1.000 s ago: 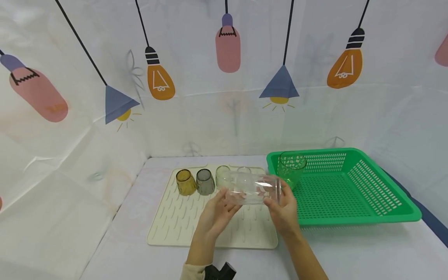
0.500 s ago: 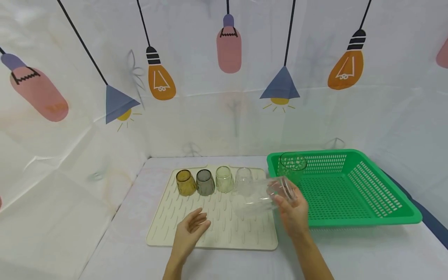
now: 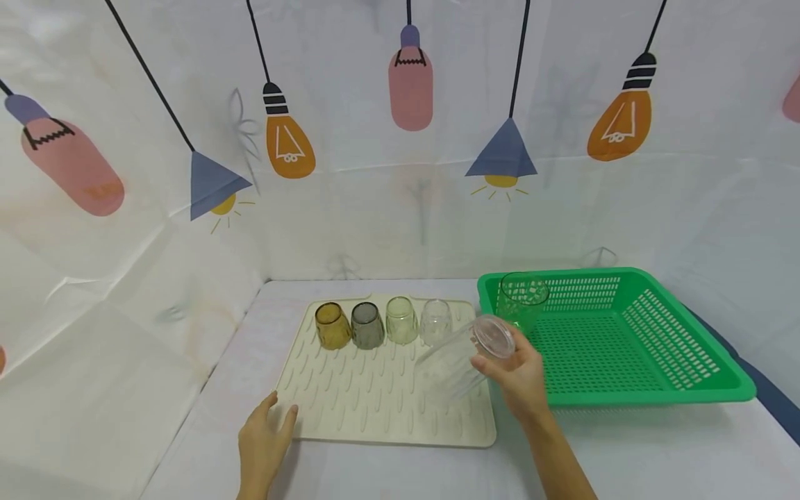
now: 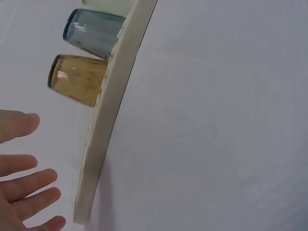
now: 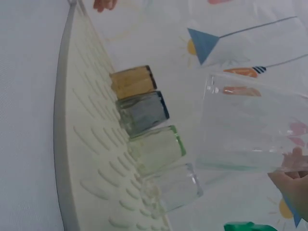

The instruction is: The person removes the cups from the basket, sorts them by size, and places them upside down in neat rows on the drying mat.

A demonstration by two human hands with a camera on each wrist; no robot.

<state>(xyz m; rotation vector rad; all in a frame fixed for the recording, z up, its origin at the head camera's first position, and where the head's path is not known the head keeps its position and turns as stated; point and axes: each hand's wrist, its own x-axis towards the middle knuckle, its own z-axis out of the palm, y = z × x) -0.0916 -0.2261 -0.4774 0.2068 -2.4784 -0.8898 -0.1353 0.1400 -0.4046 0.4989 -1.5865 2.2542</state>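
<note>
My right hand (image 3: 515, 375) grips a tall clear drinking glass (image 3: 453, 364) near its thick base. The glass tilts over the right part of a cream drying mat (image 3: 375, 403), its open end toward the lower left; in the right wrist view the glass (image 5: 245, 125) is apart from the mat. My left hand (image 3: 265, 437) holds nothing, fingers spread beside the mat's front left corner. Along the mat's back stand small upturned glasses in a row: amber (image 3: 332, 326), grey (image 3: 367, 326), pale green (image 3: 401, 321) and clear (image 3: 435, 321).
A green plastic basket (image 3: 644, 397) stands right of the mat, with a tall green-tinted glass (image 3: 522, 298) in its back left corner. Behind the white table (image 3: 206, 458) hangs a white sheet (image 3: 375, 215) printed with lamps.
My left hand has let go of the tall glass and moved left and down to the mat's front left corner. My right hand has tipped the glass, its mouth end now lower.
</note>
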